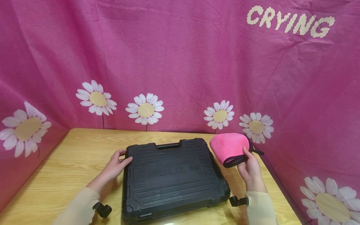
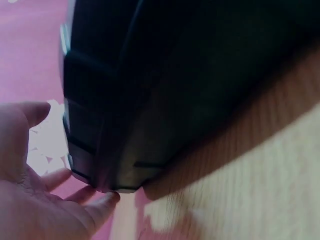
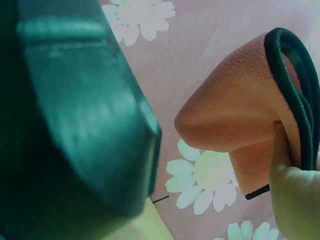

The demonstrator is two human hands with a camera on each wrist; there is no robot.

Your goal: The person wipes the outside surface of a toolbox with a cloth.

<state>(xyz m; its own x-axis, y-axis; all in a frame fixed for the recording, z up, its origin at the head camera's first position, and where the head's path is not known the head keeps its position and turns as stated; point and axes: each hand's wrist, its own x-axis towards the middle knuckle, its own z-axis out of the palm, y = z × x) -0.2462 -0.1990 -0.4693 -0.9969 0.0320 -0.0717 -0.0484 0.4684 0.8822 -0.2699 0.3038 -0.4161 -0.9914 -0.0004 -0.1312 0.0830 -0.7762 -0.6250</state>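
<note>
A black hard plastic tool case (image 1: 171,178) lies flat on the table, its handle at the far side and raised lettering on its lid. At the case's far left corner is my left hand (image 1: 114,165), thumb over the lid's edge and fingers along the side. In the left wrist view, the fingertips of that hand (image 2: 50,195) meet the far end of the dark case (image 2: 105,115). My right hand (image 1: 251,170) pinches a folded pink cloth with black edging (image 1: 229,146), held up beside the case's right side. The right wrist view shows the thumb pressed on the cloth (image 3: 235,100).
The case stands on a light wood table (image 1: 81,156). A magenta curtain with printed daisies (image 1: 180,62) hangs behind the table and down both sides. Black wrist mounts (image 1: 102,210) project from both sleeves near the case.
</note>
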